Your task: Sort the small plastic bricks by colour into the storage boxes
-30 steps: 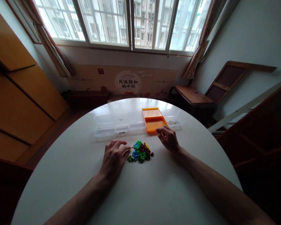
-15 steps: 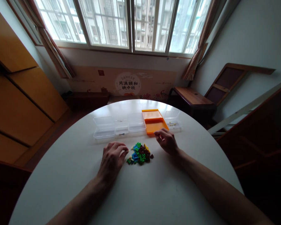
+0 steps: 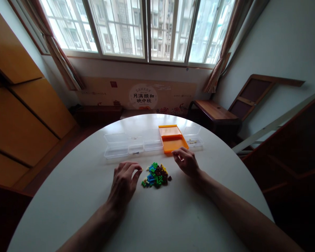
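A heap of small building bricks [image 3: 157, 175] in green, blue, brown, yellow and cream lies on the white round table [image 3: 157, 217]. Just left of the heap is my left hand [image 3: 124, 178], its thumb and forefinger pinched together; a tiny pale spot shows at the tips, too small to name. My right hand [image 3: 187, 161] is above and right of the heap, fingers curled and pinched close to the front edge of the open orange box [image 3: 175, 143]. Whatever it may hold is hidden. A clear box [image 3: 196, 141] right of the orange one contains several pale bricks.
Left of the orange box, more clear plastic boxes with raised lids stand in a row: a large box [image 3: 116, 151], a small box [image 3: 135, 148] with a dark bit inside, and another box [image 3: 153, 144]. A wooden chair [image 3: 216, 108] stands beyond the table.
The whole view has shifted slightly downward in the picture. Both hands keep nearly the same places and pinched poses; the left fingertips sit marginally farther from the heap.
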Demonstrator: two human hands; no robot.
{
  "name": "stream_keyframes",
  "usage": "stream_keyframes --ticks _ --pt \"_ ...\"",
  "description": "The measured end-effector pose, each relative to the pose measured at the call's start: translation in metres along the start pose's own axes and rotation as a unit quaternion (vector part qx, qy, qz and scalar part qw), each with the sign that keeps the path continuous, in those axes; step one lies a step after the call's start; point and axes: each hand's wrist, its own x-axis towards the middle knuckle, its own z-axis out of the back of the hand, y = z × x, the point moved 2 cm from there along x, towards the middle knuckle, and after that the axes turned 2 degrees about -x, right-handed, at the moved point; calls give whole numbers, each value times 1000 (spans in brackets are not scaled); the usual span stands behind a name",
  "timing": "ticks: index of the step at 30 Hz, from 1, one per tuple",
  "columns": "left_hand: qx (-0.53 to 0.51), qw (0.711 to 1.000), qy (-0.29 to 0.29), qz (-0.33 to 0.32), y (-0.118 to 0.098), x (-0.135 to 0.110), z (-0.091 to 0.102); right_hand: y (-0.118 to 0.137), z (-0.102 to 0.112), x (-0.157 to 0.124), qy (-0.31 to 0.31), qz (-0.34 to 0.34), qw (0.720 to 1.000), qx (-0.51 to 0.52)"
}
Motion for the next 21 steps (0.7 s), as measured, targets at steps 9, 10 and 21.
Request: stream_keyframes --ticks 9,10,21 --pt "24 998 -23 -52 -1 1 4 9 1 1 9 41 998 41" --pt "22 997 -26 -62 -2 1 4 11 1 1 13 44 998 43" --pt "-38 983 -73 -166 -33 -2 17 72 -7 -11 101 60 979 168"
